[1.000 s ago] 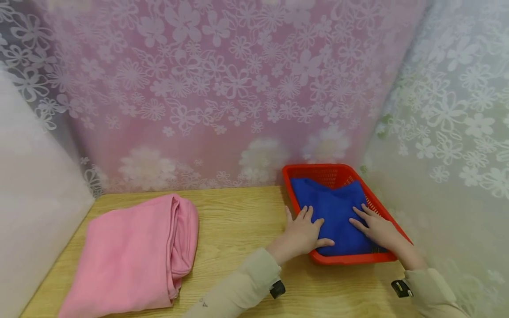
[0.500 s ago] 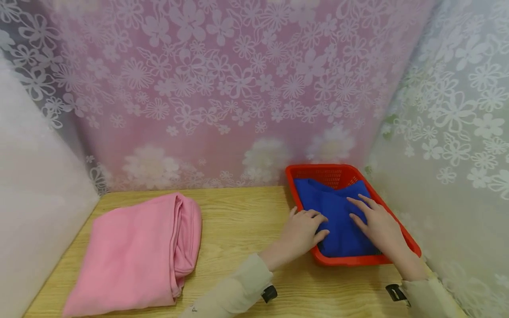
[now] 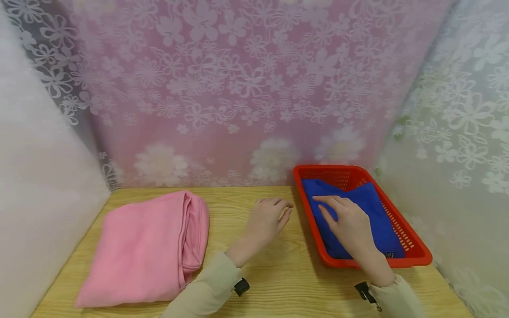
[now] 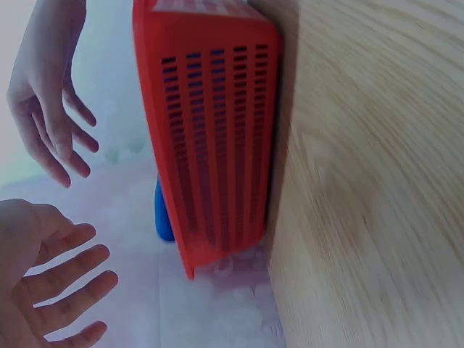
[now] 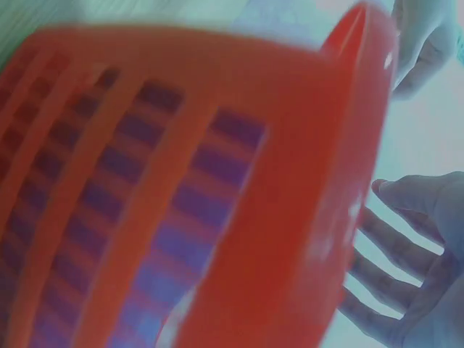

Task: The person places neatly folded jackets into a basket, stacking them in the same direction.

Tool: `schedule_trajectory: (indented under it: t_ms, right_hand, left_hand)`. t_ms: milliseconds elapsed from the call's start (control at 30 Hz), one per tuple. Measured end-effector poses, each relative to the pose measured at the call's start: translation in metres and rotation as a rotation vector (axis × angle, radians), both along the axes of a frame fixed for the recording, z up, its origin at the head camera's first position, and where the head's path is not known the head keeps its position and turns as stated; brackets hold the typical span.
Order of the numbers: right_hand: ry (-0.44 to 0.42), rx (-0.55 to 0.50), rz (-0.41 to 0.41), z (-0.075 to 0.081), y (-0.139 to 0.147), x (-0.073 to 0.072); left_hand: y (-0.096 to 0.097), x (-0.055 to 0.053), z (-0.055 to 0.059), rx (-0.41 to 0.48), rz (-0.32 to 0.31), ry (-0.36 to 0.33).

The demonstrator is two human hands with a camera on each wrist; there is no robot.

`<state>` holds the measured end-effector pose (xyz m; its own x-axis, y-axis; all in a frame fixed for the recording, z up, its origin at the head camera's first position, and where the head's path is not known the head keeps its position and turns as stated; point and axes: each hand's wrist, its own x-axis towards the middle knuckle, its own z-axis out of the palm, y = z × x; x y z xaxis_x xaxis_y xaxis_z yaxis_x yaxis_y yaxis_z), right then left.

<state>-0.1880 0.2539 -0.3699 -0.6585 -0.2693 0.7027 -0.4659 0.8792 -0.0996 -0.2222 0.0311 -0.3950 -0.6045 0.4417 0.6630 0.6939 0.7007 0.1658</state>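
Note:
A folded blue cloth (image 3: 367,205) lies inside a red plastic basket (image 3: 411,260) with slotted walls, at the right of the table. My right hand (image 3: 350,227) hovers over the cloth and the basket's near left part, fingers relaxed and holding nothing. To the left of the basket, above the table, my left hand (image 3: 264,223) has loosely bent fingers and nothing in them. The left wrist view shows this hand (image 4: 51,283) with fingers spread beside the basket's slotted side (image 4: 214,138). A folded pink cloth (image 3: 143,247) rests on the left side of the table.
The wood-grain table (image 3: 278,282) is backed by a pink curtain with white flowers (image 3: 238,88). A pale flowered curtain (image 3: 457,154) stands close by the basket on the right, and a white sheet (image 3: 43,176) hangs on the left.
Both hands have lifted off the blue cloth and moved left; the left hand has left the basket. The view has turned slightly right-to-left shifted, so the scene sits further right. The cloths stay put.

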Motion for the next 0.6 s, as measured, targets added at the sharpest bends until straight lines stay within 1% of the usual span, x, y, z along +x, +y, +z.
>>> schedule_trajectory:
  t_ms: [133,300,400,467,567,600]
  right_hand:
    - [-0.014,-0.015,0.039,-0.003,-0.022,-0.002]
    - [-0.048,-0.028,0.078,-0.007,-0.046,-0.008]
    - [-0.069,-0.028,0.108,-0.011,-0.061,-0.011]
    - [-0.075,-0.024,0.137,-0.013,-0.071,-0.013]
    - [-0.064,-0.010,0.178,-0.019,-0.086,-0.015]
    - [-0.059,-0.002,0.188,-0.021,-0.090,-0.015]
  left_hand:
    - [-0.027,0.001,0.002,-0.001,0.034,-0.045]
    - [-0.061,0.002,0.007,0.015,0.092,-0.069]
    - [-0.081,0.004,0.013,0.038,0.120,-0.064]
    - [-0.095,0.005,0.016,0.054,0.143,-0.047]
    - [-0.120,0.008,0.020,0.063,0.180,-0.038]
    - [-0.128,0.010,0.021,0.063,0.194,-0.047]
